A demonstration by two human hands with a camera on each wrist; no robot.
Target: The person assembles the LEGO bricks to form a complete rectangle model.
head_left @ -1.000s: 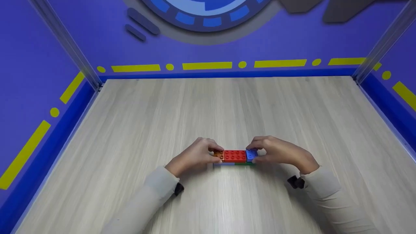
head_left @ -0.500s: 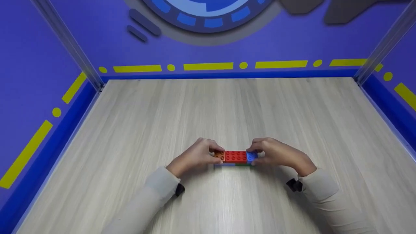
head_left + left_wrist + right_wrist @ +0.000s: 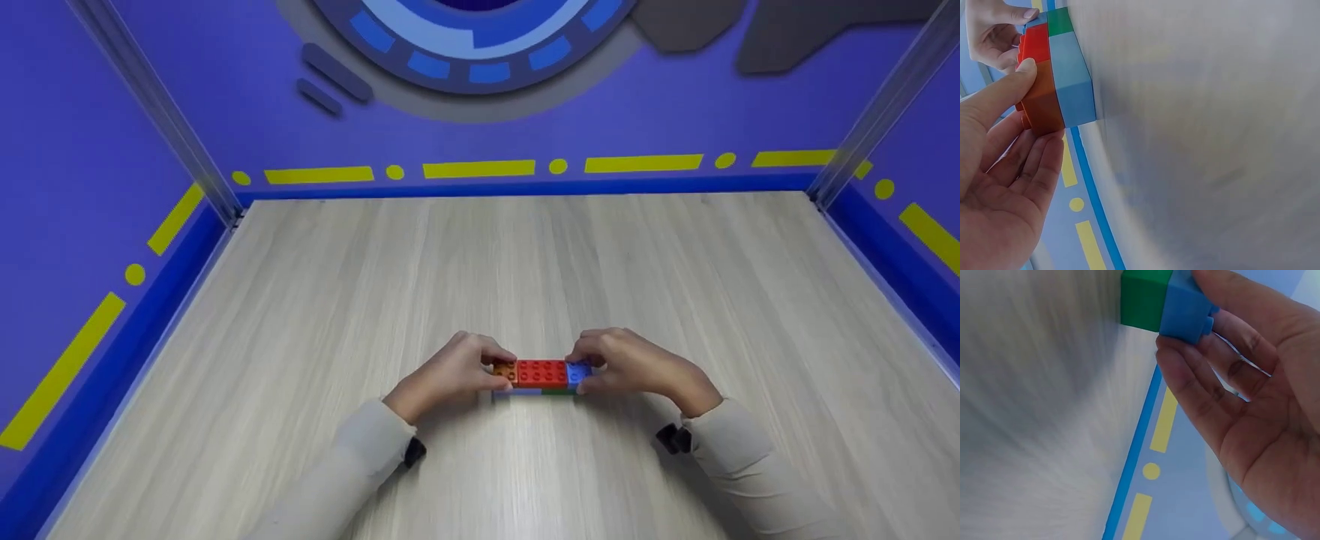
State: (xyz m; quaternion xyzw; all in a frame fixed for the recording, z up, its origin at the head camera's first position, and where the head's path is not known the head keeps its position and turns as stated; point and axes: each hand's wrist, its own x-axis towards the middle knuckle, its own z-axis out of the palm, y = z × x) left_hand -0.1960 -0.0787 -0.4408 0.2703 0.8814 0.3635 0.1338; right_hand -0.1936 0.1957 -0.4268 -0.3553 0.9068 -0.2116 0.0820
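Two layers of toy building bricks form a short row on the table. On top, a red brick (image 3: 542, 373) sits between an orange brick (image 3: 1044, 101) at the left end and a blue brick (image 3: 1185, 312) at the right end. Beneath them lie a light blue brick (image 3: 1074, 79) and a green brick (image 3: 1143, 298). My left hand (image 3: 459, 373) pinches the orange brick, thumb on the near side and fingers behind. With thumb and fingers, my right hand (image 3: 637, 367) pinches the blue brick at the other end.
A pale wood-grain table (image 3: 480, 270) spreads around the bricks. Purple-blue panels (image 3: 480, 139) with yellow dashes wall it at the back and both sides, joined by metal corner posts (image 3: 161, 112). Black straps (image 3: 412, 451) show at both wrists.
The head view has tilted up slightly, so everything sits a little lower in the picture. Both hands keep their hold on the end bricks, and the row looks the same.
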